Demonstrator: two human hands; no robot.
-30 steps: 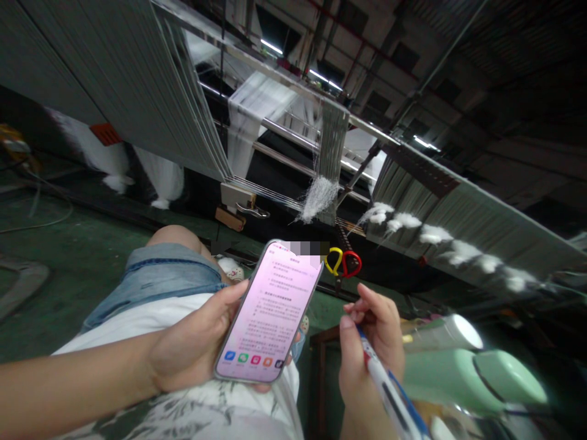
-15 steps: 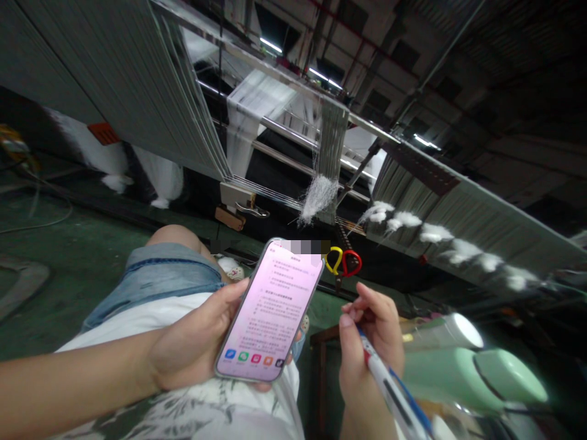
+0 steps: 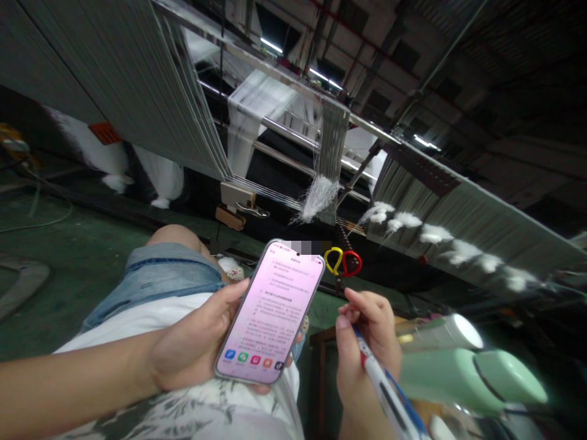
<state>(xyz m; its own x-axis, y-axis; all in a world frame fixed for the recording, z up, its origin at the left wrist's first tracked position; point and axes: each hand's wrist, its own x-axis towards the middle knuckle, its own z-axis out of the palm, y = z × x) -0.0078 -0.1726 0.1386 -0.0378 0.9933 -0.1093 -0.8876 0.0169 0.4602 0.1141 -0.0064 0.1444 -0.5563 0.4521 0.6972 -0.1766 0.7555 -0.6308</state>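
Note:
A smartphone [image 3: 270, 311] with a lit pinkish screen rests in my left hand [image 3: 206, 333], the fingers wrapped behind it and the thumb along its left edge. The screen shows lines of text too blurred to read and a row of coloured app icons at the bottom. To the right of the phone, my right hand [image 3: 367, 354] is closed around a pen [image 3: 387, 391] with a white, red and blue barrel. The pen slants down to the right past the palm. Its other end is hidden in the fingers. The right hand is apart from the phone.
Beyond the phone hang scissors [image 3: 343, 261] with yellow and red handles. Grey threads [image 3: 332, 140] stretch across a machine frame, with white tufts [image 3: 321, 198] at their ends. A pale green bottle [image 3: 449, 376] and a clear cup [image 3: 440, 333] are at the right.
My right hand, with the pen in it, has shifted slightly left and down, a little closer to the phone. My left hand and the phone stay in place.

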